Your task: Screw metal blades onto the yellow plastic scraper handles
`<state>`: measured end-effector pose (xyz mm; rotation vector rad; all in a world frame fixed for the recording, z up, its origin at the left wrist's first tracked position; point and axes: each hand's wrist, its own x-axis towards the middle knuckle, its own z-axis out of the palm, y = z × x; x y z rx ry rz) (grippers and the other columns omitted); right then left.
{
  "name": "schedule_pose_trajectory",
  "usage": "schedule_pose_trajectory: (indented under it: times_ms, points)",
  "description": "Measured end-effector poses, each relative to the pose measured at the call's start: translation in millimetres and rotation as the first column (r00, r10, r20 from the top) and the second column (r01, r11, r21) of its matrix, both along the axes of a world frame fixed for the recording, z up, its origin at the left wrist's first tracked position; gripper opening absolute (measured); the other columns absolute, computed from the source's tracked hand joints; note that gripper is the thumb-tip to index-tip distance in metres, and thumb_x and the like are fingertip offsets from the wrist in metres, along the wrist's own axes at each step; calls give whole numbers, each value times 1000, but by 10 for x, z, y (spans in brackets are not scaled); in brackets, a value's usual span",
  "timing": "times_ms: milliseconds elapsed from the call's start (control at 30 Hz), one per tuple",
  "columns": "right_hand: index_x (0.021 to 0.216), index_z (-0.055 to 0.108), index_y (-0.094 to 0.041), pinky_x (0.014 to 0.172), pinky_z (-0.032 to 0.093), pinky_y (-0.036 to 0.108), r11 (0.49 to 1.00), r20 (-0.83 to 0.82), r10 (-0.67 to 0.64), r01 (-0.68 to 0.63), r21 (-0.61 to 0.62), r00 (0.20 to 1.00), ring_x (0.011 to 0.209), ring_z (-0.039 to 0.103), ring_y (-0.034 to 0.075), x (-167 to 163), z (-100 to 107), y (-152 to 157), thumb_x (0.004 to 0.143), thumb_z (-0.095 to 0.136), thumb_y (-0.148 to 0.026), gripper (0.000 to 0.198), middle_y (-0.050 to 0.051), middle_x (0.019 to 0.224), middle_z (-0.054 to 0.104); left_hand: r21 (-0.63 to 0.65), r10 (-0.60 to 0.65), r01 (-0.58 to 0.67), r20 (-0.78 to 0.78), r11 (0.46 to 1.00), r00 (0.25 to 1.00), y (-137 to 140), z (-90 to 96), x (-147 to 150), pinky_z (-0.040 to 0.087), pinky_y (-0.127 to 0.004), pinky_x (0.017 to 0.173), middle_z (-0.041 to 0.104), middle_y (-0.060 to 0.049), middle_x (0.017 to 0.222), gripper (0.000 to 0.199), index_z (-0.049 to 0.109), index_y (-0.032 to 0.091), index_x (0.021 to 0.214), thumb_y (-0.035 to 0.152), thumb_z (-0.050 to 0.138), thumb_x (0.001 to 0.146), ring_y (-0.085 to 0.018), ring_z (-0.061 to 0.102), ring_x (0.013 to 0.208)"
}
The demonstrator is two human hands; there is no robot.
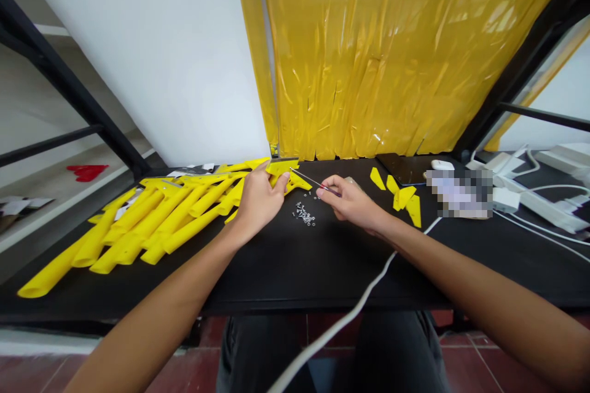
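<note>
My left hand [259, 195] is closed around a yellow plastic part [283, 167] with a flat, finned end that shows beyond my fingers. Between the fingers of my right hand [346, 199] is a screwdriver [310, 179], its thin metal shaft pointing left toward that part. Whether the tip touches the part I cannot tell. A small heap of screws and nuts [304, 215] lies on the black table between my hands. To the left of my left hand lie several yellow tubes [152, 215] side by side, partly overlapping. Several flat yellow fin pieces [405, 196] rest right of my right hand.
A dark tablet-like device [399, 169], a white mouse-like object [442, 165] and white power strips [530, 187] with cords are on the right. A white cable [359, 304] crosses the table's front edge. A yellow plastic curtain [369, 61] hangs behind; black frame bars flank both sides.
</note>
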<state>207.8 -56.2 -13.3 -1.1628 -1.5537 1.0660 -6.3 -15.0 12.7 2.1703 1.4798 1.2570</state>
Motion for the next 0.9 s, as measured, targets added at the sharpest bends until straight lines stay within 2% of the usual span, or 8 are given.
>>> schedule_pose_trajectory:
  times_ms: [133,233,433,567,733,900]
  points:
    - [82,56,-21,45,24,26,999,12,43,-44,21,999,47,27,9,22,16,24,93,52,-64,44,-7,59,37,-62,-19,18,-8,998,1000,10,11,-9,46,-31,56,64,-5,59,39,62,20,58,39,59,91,-18,60,54]
    - [83,61,-20,47,25,27,999,59,25,-27,22,998,48,30,11,34,13,43,96,42,-67,52,-6,57,36,-56,-35,36,5,998,999,5,10,-2,46,-31,56,66,-4,59,36,63,20,60,39,60,90,-18,61,54]
    - [92,52,-23,49,30,26,998,82,-40,36,57,996,50,37,11,23,4,16,88,64,-59,38,-7,61,45,-38,-38,38,-2,999,999,-7,15,-1,47,-31,58,66,-4,58,33,61,21,62,37,60,91,-18,62,55]
    - [86,53,-23,49,30,27,994,101,-15,3,111,995,51,36,11,30,-17,35,93,55,-58,36,-6,61,42,-66,-52,53,16,996,999,7,13,-16,49,-32,61,68,-4,61,34,63,20,64,38,58,92,-19,63,57]
    - [82,61,-20,49,28,28,990,143,3,-22,137,990,52,35,12,46,-38,71,99,40,-62,49,-4,60,41,-85,-79,80,21,993,997,16,-4,-14,48,-31,60,68,-5,62,35,63,20,63,38,57,93,-18,63,58]
    - [91,55,-22,50,31,28,990,126,-77,61,127,989,54,40,12,37,-10,42,91,59,-59,37,-4,68,50,-78,-73,73,-2,994,997,27,-19,-8,46,-30,58,69,-5,63,35,63,20,63,39,57,93,-18,63,58]
